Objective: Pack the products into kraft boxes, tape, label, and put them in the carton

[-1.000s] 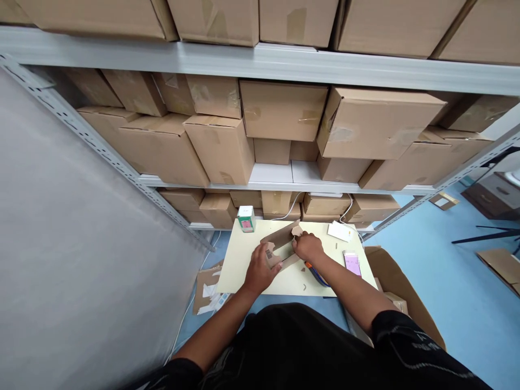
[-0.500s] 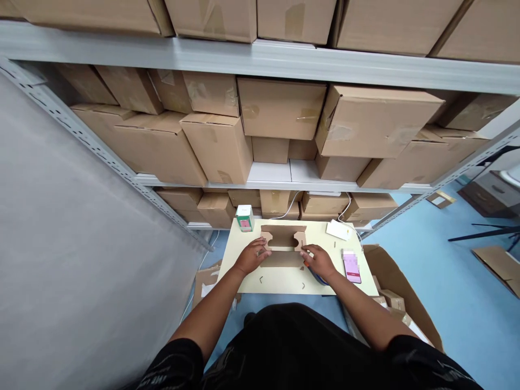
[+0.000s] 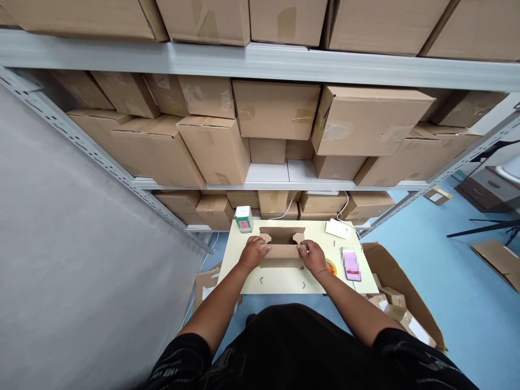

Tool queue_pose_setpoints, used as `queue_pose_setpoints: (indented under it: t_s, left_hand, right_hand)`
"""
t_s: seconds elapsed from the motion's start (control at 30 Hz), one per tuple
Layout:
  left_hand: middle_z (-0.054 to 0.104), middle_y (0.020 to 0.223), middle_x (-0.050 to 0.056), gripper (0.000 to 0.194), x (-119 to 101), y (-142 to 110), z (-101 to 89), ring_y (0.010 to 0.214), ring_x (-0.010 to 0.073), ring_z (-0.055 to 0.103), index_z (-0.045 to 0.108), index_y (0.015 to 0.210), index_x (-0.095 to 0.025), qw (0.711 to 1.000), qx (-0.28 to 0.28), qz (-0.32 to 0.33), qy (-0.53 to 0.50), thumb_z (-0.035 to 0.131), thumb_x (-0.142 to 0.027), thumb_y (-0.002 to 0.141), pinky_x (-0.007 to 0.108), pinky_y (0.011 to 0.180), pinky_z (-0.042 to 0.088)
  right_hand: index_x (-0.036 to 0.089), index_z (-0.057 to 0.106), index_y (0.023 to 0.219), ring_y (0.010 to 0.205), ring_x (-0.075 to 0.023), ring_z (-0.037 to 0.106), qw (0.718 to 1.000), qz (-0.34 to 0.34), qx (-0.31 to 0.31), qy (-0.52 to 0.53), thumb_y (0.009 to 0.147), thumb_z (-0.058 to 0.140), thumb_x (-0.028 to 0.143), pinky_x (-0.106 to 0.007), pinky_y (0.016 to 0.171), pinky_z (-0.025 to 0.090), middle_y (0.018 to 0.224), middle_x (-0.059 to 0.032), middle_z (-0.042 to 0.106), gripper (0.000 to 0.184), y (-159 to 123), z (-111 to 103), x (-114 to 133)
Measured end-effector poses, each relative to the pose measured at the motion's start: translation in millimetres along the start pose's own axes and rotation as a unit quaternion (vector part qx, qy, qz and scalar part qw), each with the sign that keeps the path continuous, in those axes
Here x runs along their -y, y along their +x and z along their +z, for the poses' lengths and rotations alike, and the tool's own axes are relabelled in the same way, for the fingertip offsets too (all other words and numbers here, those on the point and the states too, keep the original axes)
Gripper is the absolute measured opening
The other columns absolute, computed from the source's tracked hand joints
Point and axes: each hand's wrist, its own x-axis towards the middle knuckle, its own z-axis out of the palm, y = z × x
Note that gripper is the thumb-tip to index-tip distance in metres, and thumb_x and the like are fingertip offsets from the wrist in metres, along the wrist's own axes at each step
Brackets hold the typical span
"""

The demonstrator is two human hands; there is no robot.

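Observation:
An unfolded cardboard box (image 3: 283, 251) stands on the pale table, its inside showing between its back wall and the raised front panel. My left hand (image 3: 254, 252) grips the left end of that front panel, fingers bent over it. At the right end, my right hand (image 3: 312, 257) pinches the same panel near the corner. Small side flaps with rounded cut-outs stick inward beside both hands. Just right of my right wrist lies an orange and yellow ring-shaped roll (image 3: 331, 266), partly covered by the forearm.
On the table (image 3: 239, 281) are a green and white small box (image 3: 244, 219), a white device (image 3: 337, 228) with a cable, and a phone (image 3: 350, 264). Shelves packed with cartons (image 3: 276, 108) rise behind. A large open carton (image 3: 400, 287) with parcels stands at the right.
The box's front panel has come upright between my hands, where it lay flat before. My right hand has shifted slightly left, uncovering more of the orange roll.

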Motion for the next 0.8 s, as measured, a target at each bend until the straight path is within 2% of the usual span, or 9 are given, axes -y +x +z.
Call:
queue_pose_setpoints:
  t_s: [0.1, 0.13, 0.2, 0.33, 0.43, 0.5, 0.6, 0.7, 0.8]
  left_hand:
    - [0.048, 0.154, 0.02, 0.079, -6.4, 9.2, 3.4, 0.143, 0.0372, 0.045, 0.047, 0.151, -0.019, 0.996, -0.058, -0.032, 0.054, 0.08, -0.037, 0.081, 0.056, 0.115, 0.043]
    - [0.04, 0.16, 0.021, 0.09, -8.1, 13.1, 2.7, 0.148, 0.0387, 0.039, 0.037, 0.157, -0.02, 0.997, -0.05, -0.02, 0.064, 0.081, -0.036, 0.08, 0.057, 0.118, 0.039]
    - [0.038, 0.162, 0.02, 0.099, -10.6, 20.1, -0.8, 0.152, 0.0392, 0.034, 0.027, 0.162, -0.021, 0.997, -0.006, 0.017, 0.078, 0.081, -0.033, 0.08, 0.056, 0.121, 0.035]
    - [0.053, 0.147, 0.019, 0.085, -13.5, 20.9, -7.3, 0.142, 0.0382, 0.046, 0.038, 0.157, -0.02, 0.992, 0.031, 0.055, 0.108, 0.079, -0.03, 0.083, 0.054, 0.117, 0.04]
    - [0.057, 0.14, 0.018, 0.065, -14.7, 9.6, -7.3, 0.134, 0.0361, 0.052, 0.05, 0.148, -0.021, 0.99, 0.014, 0.071, 0.124, 0.074, -0.03, 0.088, 0.052, 0.112, 0.044]
    - [0.062, 0.13, 0.016, 0.043, -14.9, 2.7, -6.0, 0.127, 0.0344, 0.056, 0.061, 0.133, -0.021, 0.987, 0.014, 0.081, 0.136, 0.069, -0.03, 0.092, 0.051, 0.108, 0.047]
    - [0.065, 0.107, 0.013, 0.013, -14.2, -0.3, -3.9, 0.114, 0.0316, 0.06, 0.069, 0.101, -0.02, 0.982, 0.036, 0.1, 0.156, 0.059, -0.028, 0.099, 0.049, 0.1, 0.05]
    - [0.064, 0.097, 0.011, 0.02, -12.6, 3.7, -2.5, 0.113, 0.0307, 0.06, 0.068, 0.087, -0.02, 0.981, 0.041, 0.11, 0.155, 0.054, -0.026, 0.101, 0.048, 0.099, 0.052]
    - [0.063, 0.094, 0.01, 0.021, -11.3, 7.9, -0.7, 0.116, 0.03, 0.058, 0.068, 0.086, -0.02, 0.985, 0.034, 0.114, 0.129, 0.053, -0.024, 0.1, 0.048, 0.103, 0.051]
  right_hand:
    - [0.018, 0.058, 0.132, 0.106, -0.0276, 0.065, 0.999, 0.043, -0.022, 0.012, 0.095, 0.057, 0.042, -0.041, 0.091, 0.054, 0.128, -0.0147, 0.062, 0.044, 6.2, 9.8, 3.1]
    - [0.018, 0.052, 0.14, 0.11, -0.0285, 0.065, 0.998, 0.049, -0.031, 0.021, 0.093, 0.058, 0.041, -0.042, 0.092, 0.055, 0.134, -0.0164, 0.057, 0.053, 7.5, 12.4, 3.1]
    - [0.017, 0.038, 0.154, 0.125, -0.0304, 0.06, 0.998, 0.045, -0.04, 0.031, 0.093, 0.058, 0.04, -0.043, 0.099, 0.053, 0.149, -0.0189, 0.046, 0.068, 9.2, 15.2, 2.3]
    - [0.016, 0.017, 0.165, 0.152, -0.0297, 0.035, 1.0, -0.018, -0.024, -0.006, 0.095, 0.054, 0.037, -0.044, 0.116, 0.043, 0.164, -0.0187, 0.032, 0.082, 12.5, 11.4, 0.7]
    - [0.016, 0.016, 0.166, 0.151, -0.0294, 0.034, 0.996, -0.07, -0.004, -0.049, 0.097, 0.052, 0.034, -0.045, 0.119, 0.038, 0.164, -0.0174, 0.035, 0.08, 15.1, 5.2, 1.6]
    - [0.016, 0.023, 0.165, 0.143, -0.0312, 0.042, 0.994, -0.079, 0.005, -0.073, 0.097, 0.052, 0.034, -0.046, 0.116, 0.039, 0.159, -0.0173, 0.043, 0.076, 15.7, 1.9, 3.6]
    - [0.019, 0.049, 0.153, 0.125, -0.0313, 0.052, 0.989, -0.096, 0.039, -0.109, 0.101, 0.048, 0.035, -0.045, 0.11, 0.041, 0.139, -0.0155, 0.059, 0.054, 14.7, -1.1, 8.3]
    - [0.021, 0.065, 0.137, 0.118, -0.0295, 0.055, 0.984, -0.126, 0.065, -0.111, 0.105, 0.041, 0.036, -0.043, 0.108, 0.041, 0.127, -0.014, 0.065, 0.042, 12.7, -4.7, 10.5]
    - [0.021, 0.068, 0.133, 0.121, -0.0282, 0.056, 0.991, -0.115, 0.03, -0.056, 0.105, 0.042, 0.039, -0.042, 0.108, 0.043, 0.13, -0.0129, 0.066, 0.042, 8.4, -14.1, -1.1]
